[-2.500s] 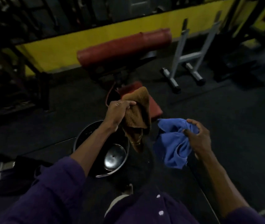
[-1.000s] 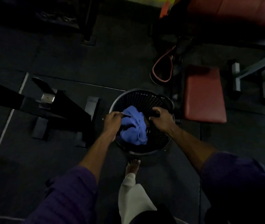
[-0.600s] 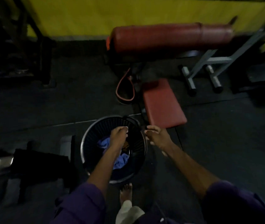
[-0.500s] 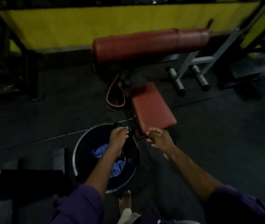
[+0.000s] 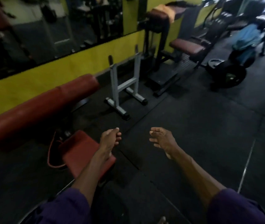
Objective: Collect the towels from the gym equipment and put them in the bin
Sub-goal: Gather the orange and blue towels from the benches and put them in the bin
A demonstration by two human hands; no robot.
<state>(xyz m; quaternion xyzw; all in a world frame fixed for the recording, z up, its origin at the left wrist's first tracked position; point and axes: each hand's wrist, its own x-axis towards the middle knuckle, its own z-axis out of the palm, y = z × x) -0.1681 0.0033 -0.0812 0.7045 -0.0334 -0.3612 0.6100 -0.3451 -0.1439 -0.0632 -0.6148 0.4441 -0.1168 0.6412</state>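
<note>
My left hand [image 5: 110, 139] and my right hand [image 5: 162, 140] both hang in the air over the dark floor with loose fingers and hold nothing. An orange towel [image 5: 165, 9] lies draped over the top pad of a machine at the back. A light blue towel [image 5: 248, 37] hangs on equipment at the far right. Only a thin curved strip of the bin's rim [image 5: 31, 213] shows at the bottom left, beside my left sleeve. The towels inside the bin are out of sight.
A long red padded bench [image 5: 36, 107] runs along the yellow wall at left, with a small red seat pad [image 5: 80, 149] under my left forearm. A white metal rack [image 5: 123, 88] stands ahead. Dark machines and a weight plate [image 5: 232, 75] fill the back right.
Both towels went from my hands into the bin. My left hand came out of the bin and both hands are raised. The view lifted from the bin toward the back of the gym.
</note>
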